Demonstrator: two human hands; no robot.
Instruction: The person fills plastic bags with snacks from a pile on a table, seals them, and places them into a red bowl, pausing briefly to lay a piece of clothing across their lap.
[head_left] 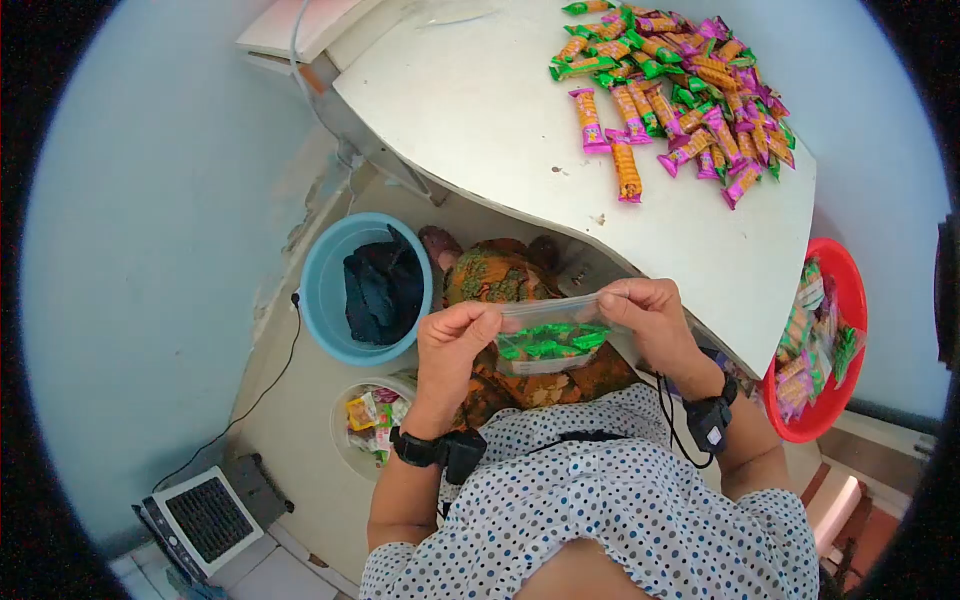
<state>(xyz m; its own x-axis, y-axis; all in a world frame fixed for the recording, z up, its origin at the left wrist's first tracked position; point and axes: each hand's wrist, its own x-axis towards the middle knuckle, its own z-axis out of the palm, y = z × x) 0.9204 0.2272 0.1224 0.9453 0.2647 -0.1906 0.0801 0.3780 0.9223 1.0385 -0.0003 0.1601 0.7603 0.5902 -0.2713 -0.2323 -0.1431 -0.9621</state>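
A clear zip bag (545, 318) is stretched between my two hands over my lap. Green-wrapped snack packets (552, 343) lie inside it. My left hand (457, 343) pinches the bag's upper left corner between thumb and fingers. At the upper right corner, my right hand (645, 312) pinches the same top edge. Both hands are in front of the table's near edge. A heap of small snack packets (700, 90) in pink and green wrappers covers the far right part of the white table (480, 110).
To the right of the table stands a red basin (850, 370) with filled clear bags. On the floor at left are a blue tub (318, 330) holding dark cloth and a white bucket (345, 440) of wrappers. A small air cooler (205, 520) sits lower left, its black cable along the floor.
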